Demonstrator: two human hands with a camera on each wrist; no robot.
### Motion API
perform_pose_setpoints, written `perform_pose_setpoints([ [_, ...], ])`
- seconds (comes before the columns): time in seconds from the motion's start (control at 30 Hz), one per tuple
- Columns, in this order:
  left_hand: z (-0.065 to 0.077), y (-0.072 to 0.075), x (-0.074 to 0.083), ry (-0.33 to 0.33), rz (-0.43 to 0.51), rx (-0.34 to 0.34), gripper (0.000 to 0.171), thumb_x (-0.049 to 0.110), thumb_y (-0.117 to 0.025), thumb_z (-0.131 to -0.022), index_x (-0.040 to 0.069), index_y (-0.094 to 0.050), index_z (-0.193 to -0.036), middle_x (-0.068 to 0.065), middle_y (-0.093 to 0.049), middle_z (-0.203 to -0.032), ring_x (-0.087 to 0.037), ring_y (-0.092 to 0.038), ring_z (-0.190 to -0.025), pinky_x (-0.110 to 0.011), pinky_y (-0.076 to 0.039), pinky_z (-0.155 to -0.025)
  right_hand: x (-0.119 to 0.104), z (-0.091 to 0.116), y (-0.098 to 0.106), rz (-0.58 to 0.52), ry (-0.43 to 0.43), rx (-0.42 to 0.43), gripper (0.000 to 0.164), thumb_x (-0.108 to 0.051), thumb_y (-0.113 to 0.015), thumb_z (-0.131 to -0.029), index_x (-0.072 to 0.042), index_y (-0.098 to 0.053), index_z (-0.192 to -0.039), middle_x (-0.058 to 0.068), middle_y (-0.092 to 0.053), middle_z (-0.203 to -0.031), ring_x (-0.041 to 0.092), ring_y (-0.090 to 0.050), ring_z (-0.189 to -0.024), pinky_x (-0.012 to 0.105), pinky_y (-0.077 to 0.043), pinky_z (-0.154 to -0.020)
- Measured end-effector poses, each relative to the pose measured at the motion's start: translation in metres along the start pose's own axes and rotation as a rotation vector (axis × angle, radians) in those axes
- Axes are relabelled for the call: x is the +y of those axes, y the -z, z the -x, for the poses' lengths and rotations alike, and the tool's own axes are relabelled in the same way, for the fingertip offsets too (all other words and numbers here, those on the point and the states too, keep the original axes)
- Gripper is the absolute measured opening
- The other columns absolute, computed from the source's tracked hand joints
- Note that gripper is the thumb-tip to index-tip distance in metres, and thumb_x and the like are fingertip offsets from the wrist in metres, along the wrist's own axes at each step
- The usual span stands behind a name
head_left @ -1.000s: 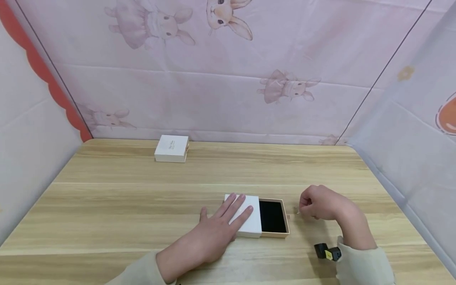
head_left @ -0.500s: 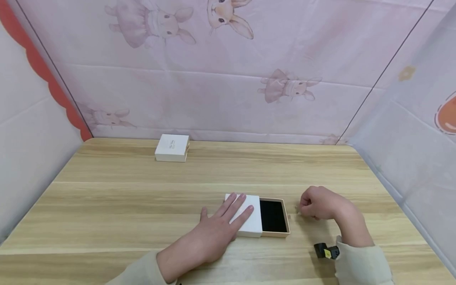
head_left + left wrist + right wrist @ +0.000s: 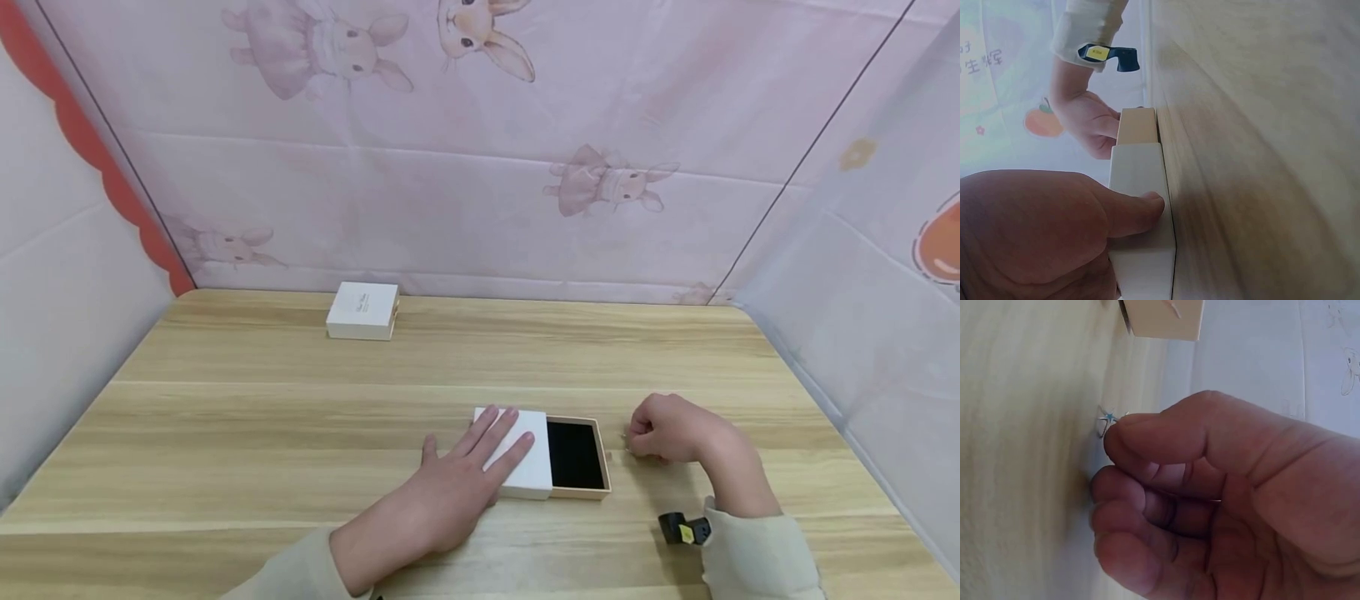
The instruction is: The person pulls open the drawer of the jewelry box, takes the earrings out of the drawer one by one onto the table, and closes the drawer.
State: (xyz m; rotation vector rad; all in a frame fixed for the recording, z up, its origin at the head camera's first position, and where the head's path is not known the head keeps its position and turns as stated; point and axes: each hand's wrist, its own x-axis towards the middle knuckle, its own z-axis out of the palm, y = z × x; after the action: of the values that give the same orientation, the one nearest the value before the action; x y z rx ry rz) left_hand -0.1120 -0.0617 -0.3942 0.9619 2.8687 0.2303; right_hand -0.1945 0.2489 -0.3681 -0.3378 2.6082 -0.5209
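Observation:
A white slide-out box (image 3: 534, 467) lies on the table, its drawer (image 3: 576, 454) pulled partway out to the right. A black lining shows in the drawer. My left hand (image 3: 450, 492) holds the sleeve of the box, fingers spread over the top. In the left wrist view, its thumb (image 3: 1138, 212) presses the near side. Just right of the drawer, my right hand (image 3: 667, 429) pinches a small silver piece of jewellery (image 3: 1109, 417) between thumb and forefinger. A star with a blue centre shows on it; the fingertips hide the rest.
A second white box (image 3: 362, 310), closed and printed with small lettering, stands near the table's back edge, left of centre. The wooden table (image 3: 247, 450) is bounded by a pink rabbit-print cloth (image 3: 465, 217) behind and pale cloths at both sides.
The right hand has shifted very slightly left towards the drawer, still pinching the jewellery. Left hand and both boxes stay as they were.

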Motion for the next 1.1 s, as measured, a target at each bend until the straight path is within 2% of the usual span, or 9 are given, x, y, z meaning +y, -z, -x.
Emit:
perform_pose_setpoints([
  [0.37,0.0,0.0,0.0,0.006,0.008,-0.009,0.066,0.024,-0.049,-0.105,0.029,-0.015,-0.161,-0.001,-0.004,-0.169,-0.023,-0.004,-0.155,-0.078,-0.039,-0.092,0.001,0.0,-0.001,0.006,-0.014,-0.001,0.024,-0.007,-0.068,-0.086,-0.012,-0.061,-0.064,-0.003,-0.05,-0.058,0.014,-0.048,-0.055,0.028,-0.039,-0.056],
  [0.57,0.0,0.0,0.0,0.005,0.007,-0.008,0.066,0.024,-0.048,-0.105,0.029,-0.014,-0.162,-0.001,-0.003,-0.169,-0.023,-0.003,-0.155,-0.078,-0.039,-0.092,0.002,0.002,0.004,0.011,0.02,0.013,0.019,-0.011,-0.067,-0.089,-0.011,-0.064,-0.069,-0.003,-0.05,-0.058,0.014,-0.048,-0.055,0.029,-0.04,-0.055],
  [0.67,0.0,0.0,0.0,0.005,0.008,-0.006,0.066,0.023,-0.049,-0.105,0.029,-0.015,-0.162,-0.001,-0.003,-0.169,-0.023,-0.004,-0.155,-0.078,-0.04,-0.092,0.001,0.003,0.007,-0.031,0.055,0.007,0.02,-0.017,-0.067,-0.092,-0.01,-0.064,-0.073,-0.003,-0.049,-0.057,0.013,-0.048,-0.053,0.029,-0.041,-0.054],
  [0.8,0.0,0.0,0.0,0.001,0.009,-0.001,0.065,0.023,-0.048,-0.105,0.029,-0.015,-0.162,-0.001,-0.004,-0.169,-0.023,-0.004,-0.155,-0.078,-0.039,-0.092,-0.002,0.002,0.009,-0.169,0.146,-0.081,0.021,-0.023,-0.064,-0.097,-0.007,-0.066,-0.084,-0.002,-0.049,-0.062,0.013,-0.049,-0.056,0.028,-0.044,-0.053],
  [0.87,0.0,0.0,0.0,0.0,0.007,0.002,0.065,0.023,-0.048,-0.105,0.029,-0.015,-0.161,-0.002,-0.004,-0.169,-0.023,-0.004,-0.155,-0.078,-0.04,-0.092,-0.003,0.002,0.008,-0.229,0.2,-0.152,0.018,-0.019,-0.062,-0.098,-0.005,-0.067,-0.088,0.0,-0.05,-0.064,0.014,-0.049,-0.057,0.027,-0.044,-0.051],
  [1.0,0.0,0.0,0.0,0.0,0.001,0.003,0.065,0.024,-0.048,-0.105,0.029,-0.016,-0.161,-0.001,-0.004,-0.169,-0.023,-0.004,-0.155,-0.078,-0.04,-0.092,-0.006,0.0,0.003,-0.254,0.264,-0.249,0.016,-0.01,-0.057,-0.096,-0.003,-0.064,-0.084,0.001,-0.052,-0.065,0.012,-0.05,-0.056,0.026,-0.044,-0.048],
  [1.1,0.0,0.0,0.0,0.002,0.003,0.0,0.065,0.024,-0.049,-0.105,0.029,-0.016,-0.161,-0.001,-0.004,-0.169,-0.023,-0.004,-0.155,-0.078,-0.039,-0.092,-0.008,-0.001,-0.002,-0.249,0.261,-0.263,0.018,-0.005,-0.054,-0.094,-0.003,-0.06,-0.078,0.0,-0.053,-0.064,0.012,-0.05,-0.054,0.025,-0.043,-0.047],
])
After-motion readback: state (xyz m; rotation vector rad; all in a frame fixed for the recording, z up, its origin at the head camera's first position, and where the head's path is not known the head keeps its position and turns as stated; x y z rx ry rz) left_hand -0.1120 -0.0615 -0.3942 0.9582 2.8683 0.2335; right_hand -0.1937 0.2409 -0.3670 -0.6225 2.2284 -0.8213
